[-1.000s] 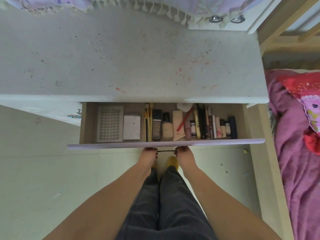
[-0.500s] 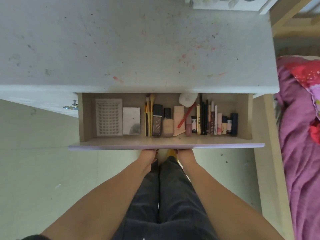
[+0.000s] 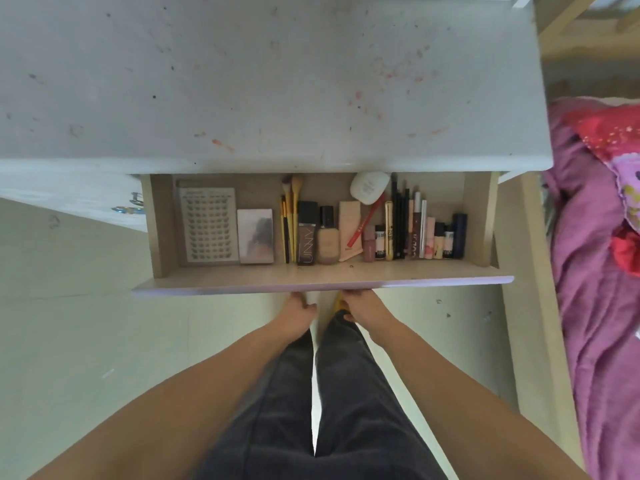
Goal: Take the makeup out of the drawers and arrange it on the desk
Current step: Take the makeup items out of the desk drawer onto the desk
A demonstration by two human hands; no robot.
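The drawer (image 3: 322, 285) stands pulled out under the white desk top (image 3: 263, 84). Inside lie a lash tray (image 3: 208, 224), a pale palette (image 3: 255, 236), yellow brushes (image 3: 290, 220), a dark UNNY bottle (image 3: 307, 233), a foundation bottle (image 3: 327, 237), a beige tube (image 3: 349, 230), a white compact (image 3: 367, 187) and a row of pencils and lipsticks (image 3: 415, 230). My left hand (image 3: 300, 310) and my right hand (image 3: 362, 306) reach up beneath the drawer front at its middle. Their fingers curl under the lilac edge, where the handle is hidden.
A bed with purple bedding (image 3: 595, 258) and a red pillow (image 3: 613, 136) lies right of the desk behind a wooden frame (image 3: 540, 306). Pale floor tiles (image 3: 76, 334) stretch to the left. Another drawer's metal handle (image 3: 133, 202) shows at the left.
The drawer has slid further out towards me, showing more of the makeup. Both hands stayed at its front edge, and the handle between them is now out of sight.
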